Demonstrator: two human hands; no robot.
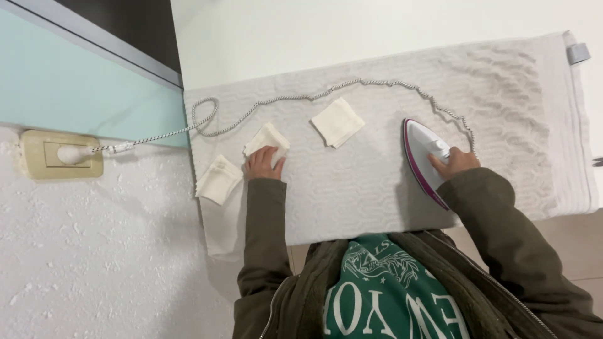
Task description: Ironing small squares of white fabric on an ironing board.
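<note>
Three small cream cloth squares lie on the white textured towel (pixel 377 182) that covers the board, and everything else can be placed from that towel. Nearest its left edge, partly hanging over it, sits the folded square (pixel 218 179); just inward from that, the left hand (pixel 264 164) presses flat on the second square (pixel 267 139), fingers spread over its lower corner rather than pinching it. Toward the towel's middle, well apart from either hand, rests the third square (pixel 338 122), lying flat and tilted like a diamond. On the towel's right half stands the white and purple iron (pixel 426 160), soleplate down (its pointed nose aimed at the towel's far edge), and the right hand (pixel 453 163) is closed around its handle. A braided cord (pixel 301 97) runs from the iron along the towel's far edge, loops at the left corner, then leaves the towel for a beige wall socket (pixel 61 154) beyond the left end. Both arms wear olive jacket sleeves.
</note>
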